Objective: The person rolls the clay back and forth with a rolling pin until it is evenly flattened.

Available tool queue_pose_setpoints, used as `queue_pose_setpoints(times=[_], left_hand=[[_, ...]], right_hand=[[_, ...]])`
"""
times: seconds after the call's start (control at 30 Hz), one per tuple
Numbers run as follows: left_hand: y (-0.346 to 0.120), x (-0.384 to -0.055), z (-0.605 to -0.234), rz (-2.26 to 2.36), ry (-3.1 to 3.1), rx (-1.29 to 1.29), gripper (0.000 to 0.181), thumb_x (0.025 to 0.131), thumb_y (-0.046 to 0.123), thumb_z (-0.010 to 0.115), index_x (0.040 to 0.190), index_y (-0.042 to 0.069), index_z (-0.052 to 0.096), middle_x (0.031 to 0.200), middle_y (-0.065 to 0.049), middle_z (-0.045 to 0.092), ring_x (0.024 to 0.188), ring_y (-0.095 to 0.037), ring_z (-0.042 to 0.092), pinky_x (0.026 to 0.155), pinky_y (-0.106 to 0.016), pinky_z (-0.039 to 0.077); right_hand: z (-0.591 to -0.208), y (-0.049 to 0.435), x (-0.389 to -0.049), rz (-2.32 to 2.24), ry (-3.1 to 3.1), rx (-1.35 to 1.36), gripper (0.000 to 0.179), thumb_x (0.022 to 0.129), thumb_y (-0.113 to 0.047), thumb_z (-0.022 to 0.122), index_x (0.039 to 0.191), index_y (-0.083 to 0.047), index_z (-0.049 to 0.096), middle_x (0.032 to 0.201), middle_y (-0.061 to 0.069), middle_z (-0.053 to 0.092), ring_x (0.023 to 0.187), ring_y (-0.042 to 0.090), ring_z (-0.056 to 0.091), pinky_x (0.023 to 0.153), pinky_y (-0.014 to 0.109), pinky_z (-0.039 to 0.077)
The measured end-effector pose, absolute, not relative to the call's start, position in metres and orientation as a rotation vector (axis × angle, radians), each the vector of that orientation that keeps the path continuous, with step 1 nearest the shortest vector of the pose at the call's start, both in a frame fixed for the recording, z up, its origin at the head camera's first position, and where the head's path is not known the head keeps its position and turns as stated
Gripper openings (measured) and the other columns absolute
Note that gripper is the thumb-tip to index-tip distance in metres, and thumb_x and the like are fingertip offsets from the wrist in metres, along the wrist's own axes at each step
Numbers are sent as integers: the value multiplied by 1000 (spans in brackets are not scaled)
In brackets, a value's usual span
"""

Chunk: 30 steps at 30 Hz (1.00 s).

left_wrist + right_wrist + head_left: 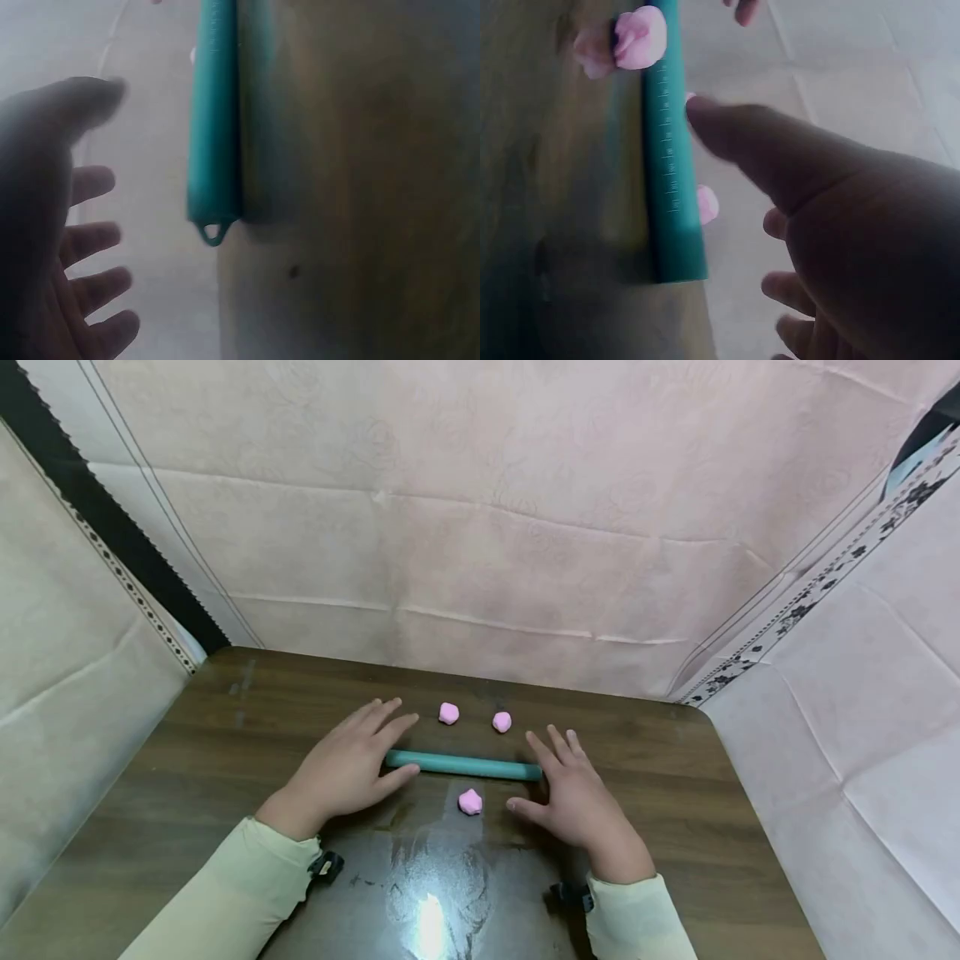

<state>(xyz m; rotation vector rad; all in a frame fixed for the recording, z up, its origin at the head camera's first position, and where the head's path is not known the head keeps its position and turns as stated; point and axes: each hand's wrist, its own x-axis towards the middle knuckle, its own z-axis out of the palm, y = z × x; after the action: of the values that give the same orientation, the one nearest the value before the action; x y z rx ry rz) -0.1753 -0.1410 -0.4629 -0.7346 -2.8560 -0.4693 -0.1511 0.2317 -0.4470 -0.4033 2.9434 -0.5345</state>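
A teal rolling pin lies crosswise on the table, with ruler marks along it in the right wrist view and a small hanging loop at its left end. My left hand is spread beside that end, thumb and fingers apart. At the opposite end my right hand is likewise spread, holding nothing. Two pink clay lumps sit beyond the pin. A third pink lump rests on the near side, between the hands. Whether any fingertip touches the pin I cannot tell.
The brown wooden table has a bright glare and smears near its front. Pale cloth hangs behind the table and along both sides. Dark wrist bands show at the light green sleeves.
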Motion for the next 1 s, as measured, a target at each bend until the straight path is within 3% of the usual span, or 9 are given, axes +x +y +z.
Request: queue_pose_setpoints(times=[0.13, 0.37, 0.6, 1.0], left_hand=[[-137, -176, -468, -525, -2876, -791, 73, 105, 50, 78, 166, 17, 57, 172, -16, 53, 157, -41, 53, 124, -61, 50], [-134, -179, -473, -610, -2929, -825, 59, 106, 38, 78, 159, 16, 64, 155, -9, 66, 138, -30, 67, 112, -55, 59], [-135, -182, -481, -612, -2963, -859, 51, 108, 31, 76, 155, 15, 67, 152, -11, 68, 135, -28, 68, 111, -52, 60], [-132, -188, -504, -641, -2857, -935, 49, 112, 33, 72, 158, 17, 66, 150, -6, 69, 139, -25, 64, 114, -47, 59]], right_hand=[[-453, 231, -154, -567, 2906, -412, 96, 100, -51, 86, 178, -26, 37, 189, 10, 25, 177, 40, 15, 128, 68, 42], [-467, 230, -157, -576, 2910, -495, 74, 105, -34, 82, 170, -14, 52, 179, 11, 47, 171, 36, 36, 131, 61, 42], [-477, 228, -158, -543, 2984, -561, 62, 109, -24, 78, 166, -12, 57, 166, 13, 62, 155, 33, 59, 125, 56, 50], [-480, 223, -163, -531, 3032, -614, 56, 108, -24, 80, 160, -13, 65, 161, 12, 67, 151, 32, 64, 123, 55, 53]])
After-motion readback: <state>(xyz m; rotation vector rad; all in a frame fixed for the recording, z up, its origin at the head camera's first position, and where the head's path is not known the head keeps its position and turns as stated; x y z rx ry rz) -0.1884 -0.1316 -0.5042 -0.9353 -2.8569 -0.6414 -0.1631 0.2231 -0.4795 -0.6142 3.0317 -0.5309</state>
